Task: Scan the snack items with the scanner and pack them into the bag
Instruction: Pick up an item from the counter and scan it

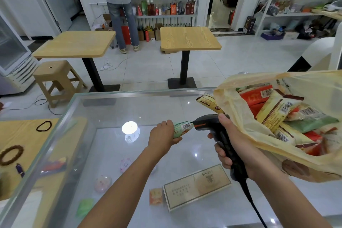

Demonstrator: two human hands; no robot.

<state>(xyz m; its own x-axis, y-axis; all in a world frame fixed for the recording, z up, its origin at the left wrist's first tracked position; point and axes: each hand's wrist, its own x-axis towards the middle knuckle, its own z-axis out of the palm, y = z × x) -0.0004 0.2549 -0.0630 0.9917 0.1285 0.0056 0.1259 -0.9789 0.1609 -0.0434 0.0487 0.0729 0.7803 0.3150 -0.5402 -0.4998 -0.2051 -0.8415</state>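
My left hand (162,134) grips a small green snack packet (182,129) over the glass counter, barcode side turned to the right. My right hand (233,146) holds a black handheld scanner (218,131) by its grip, its nose almost touching the packet's barcode. Just right of the scanner lies a yellowish plastic bag (240,116), open toward me, with several snack packets (277,111) in red, yellow and green inside. One yellow packet (209,103) pokes out past the bag's left rim.
The glass counter top (129,153) spans the foreground; cards and small items show beneath the glass. A wooden surface (27,135) with hair ties lies at left. Beyond the counter stand two wooden tables, a stool, shelves and a person.
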